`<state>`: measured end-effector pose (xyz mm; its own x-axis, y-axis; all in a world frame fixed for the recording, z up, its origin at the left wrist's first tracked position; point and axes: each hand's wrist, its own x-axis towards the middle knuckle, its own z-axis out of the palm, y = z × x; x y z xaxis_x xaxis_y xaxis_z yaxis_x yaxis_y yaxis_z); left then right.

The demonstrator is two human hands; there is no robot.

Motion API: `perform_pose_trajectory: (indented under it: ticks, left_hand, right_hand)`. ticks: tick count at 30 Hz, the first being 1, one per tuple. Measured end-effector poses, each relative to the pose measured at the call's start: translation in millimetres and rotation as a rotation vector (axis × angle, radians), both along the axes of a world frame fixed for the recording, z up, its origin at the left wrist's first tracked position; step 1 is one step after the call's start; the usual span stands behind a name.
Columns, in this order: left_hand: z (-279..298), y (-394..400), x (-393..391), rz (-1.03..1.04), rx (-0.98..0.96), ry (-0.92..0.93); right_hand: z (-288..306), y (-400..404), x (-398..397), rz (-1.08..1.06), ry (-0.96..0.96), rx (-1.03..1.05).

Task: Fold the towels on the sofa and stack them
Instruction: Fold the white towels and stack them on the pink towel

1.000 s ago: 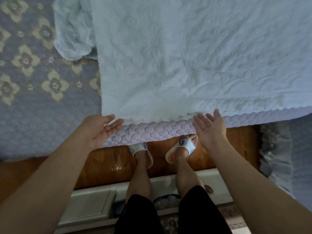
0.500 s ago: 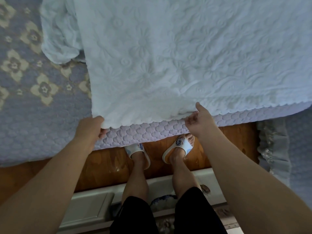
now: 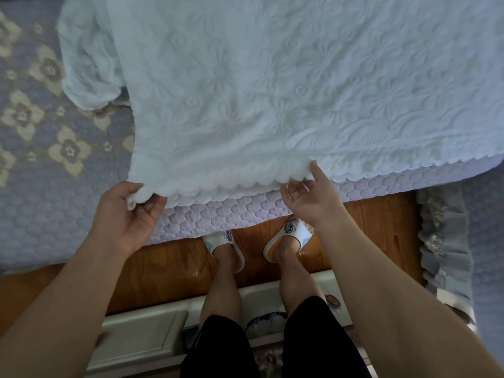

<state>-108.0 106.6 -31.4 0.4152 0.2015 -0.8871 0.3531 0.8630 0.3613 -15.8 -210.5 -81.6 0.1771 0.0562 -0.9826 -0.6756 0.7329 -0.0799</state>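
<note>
**First fold not yet made**

A white towel (image 3: 272, 91) lies spread flat along the sofa's (image 3: 54, 214) front edge. Left hand (image 3: 126, 214) pinches its near corner; right hand (image 3: 308, 195), fingers loosely spread, touches the hem. A second towel (image 3: 87, 64) waits crumpled; no stack visible.

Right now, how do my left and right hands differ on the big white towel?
The left hand pinches the towel's near corner, fingers curled around it. The right hand is at the near scalloped edge, thumb on top, fingers loose beneath, no firm grip visible. Both are at the same edge.
</note>
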Motion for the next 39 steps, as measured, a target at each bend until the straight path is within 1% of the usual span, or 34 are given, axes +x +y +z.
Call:
perform_pose_trajectory:
  ticks: [3, 5, 8, 10, 13, 16, 19, 23, 25, 27, 28, 29, 31, 33, 35, 37, 38, 39]
  left_hand:
    - [-0.1, 1.3, 1.3, -0.016, 0.010, 0.007]
    - [-3.3, 3.0, 0.2, -0.040, 0.013, 0.001]
    - [-11.7, 3.5, -1.4, -0.137, 0.060, 0.040]
    - [-21.8, 0.6, -1.2, -0.231, 0.145, 0.138]
    - [-40.7, -2.9, -4.1, -0.368, 0.265, 0.292]
    - [-60.3, -2.7, -11.1, -0.584, 0.407, 0.348]
    - [-71.0, -3.8, -12.9, -0.685, 0.545, 0.414]
    - [-73.7, -6.0, -14.3, -0.746, 0.670, 0.472]
    - [-73.0, -8.0, -15.4, -0.796, 0.784, 0.506]
    - [-73.1, -11.1, -13.5, -0.928, 0.992, 0.532]
    - [-72.5, -12.9, -11.5, -0.939, 1.084, 0.544]
    - [-74.6, -13.4, -9.6, -0.929, 1.133, 0.564]
    - [-80.0, -13.5, -4.6, -0.883, 1.118, 0.607]
    - [-86.2, -10.2, -0.7, -0.969, 1.070, 0.656]
    - [-86.8, -5.3, 3.3, -1.033, 0.998, 0.628]
    - [-74.6, -7.6, 5.5, -0.940, 0.957, 0.542]
    - [-64.0, -11.6, 4.0, -0.881, 0.950, 0.500]
    - [-52.7, -15.4, 0.8, -0.828, 0.932, 0.469]
  right_hand:
    - [0.2, -9.7, 8.5, 0.050, 0.022, -0.113]
    - [1.2, -20.7, 14.9, 0.046, 0.009, -0.146]
    - [2.6, -38.0, 25.7, -0.082, -0.070, -0.125]
    - [1.2, -48.1, 33.6, -0.135, -0.128, -0.130]
    - [-8.9, -58.7, 39.6, -0.014, -0.117, -0.305]
    - [-17.8, -70.6, 40.1, 0.146, -0.051, -0.537]
    - [-18.0, -80.8, 41.4, 0.276, 0.040, -0.723]
    - [-20.3, -88.0, 41.7, 0.302, 0.064, -0.767]
    - [-19.2, -86.8, 43.1, 0.326, 0.048, -0.795]
    - [-21.2, -88.2, 43.4, 0.471, 0.035, -0.851]
    - [-22.7, -89.3, 42.9, 0.554, 0.042, -0.877]
    - [-22.1, -89.2, 42.7, 0.618, 0.055, -0.887]
    - [-21.3, -90.5, 41.3, 0.695, 0.082, -0.895]
    - [-20.9, -92.3, 41.0, 0.762, 0.117, -0.910]
    - [-20.3, -91.8, 40.0, 0.775, 0.175, -0.892]
    - [-11.9, -85.3, 38.5, 0.761, 0.240, -0.955]
    - [-3.6, -79.5, 36.2, 0.754, 0.244, -1.036]
    - [7.6, -69.0, 33.8, 0.771, 0.204, -1.150]
